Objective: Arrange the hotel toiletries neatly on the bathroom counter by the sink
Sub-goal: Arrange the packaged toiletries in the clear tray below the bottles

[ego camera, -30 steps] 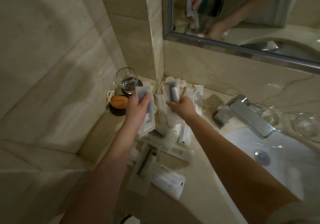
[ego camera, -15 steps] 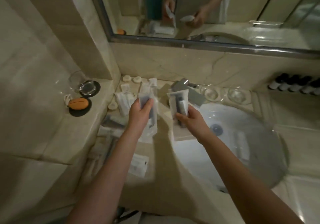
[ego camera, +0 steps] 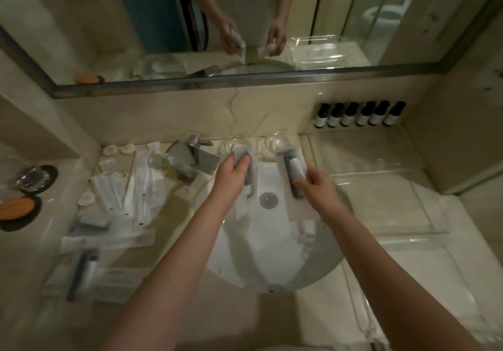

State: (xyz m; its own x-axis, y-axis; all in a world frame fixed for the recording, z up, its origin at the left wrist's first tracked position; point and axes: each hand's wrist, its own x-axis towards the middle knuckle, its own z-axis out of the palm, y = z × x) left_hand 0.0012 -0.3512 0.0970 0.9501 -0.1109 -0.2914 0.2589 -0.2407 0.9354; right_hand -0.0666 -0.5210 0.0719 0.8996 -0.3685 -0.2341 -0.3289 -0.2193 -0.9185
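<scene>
My left hand (ego camera: 231, 172) grips a clear toiletry packet (ego camera: 249, 187) with a dark item inside, held above the white sink (ego camera: 272, 242). Over the sink's right side, my right hand (ego camera: 317, 187) holds a second packet (ego camera: 292, 169) with a dark tool and a white tube in it. Several more white and clear packets (ego camera: 136, 187) lie scattered on the counter left of the faucet (ego camera: 187, 160). A clear tray (ego camera: 381, 201) sits on the counter to the right of the sink.
Several small dark-capped bottles (ego camera: 359, 114) line the wall at the back right. A glass on a black coaster (ego camera: 34, 178) and an orange soap (ego camera: 16, 208) sit on the left ledge. Two upturned glasses (ego camera: 275, 144) stand behind the sink. A mirror (ego camera: 245, 24) hangs above.
Both hands have carried their packets rightward, from the left counter to above the sink. The view has swung right, bringing the tray and bottles into sight.
</scene>
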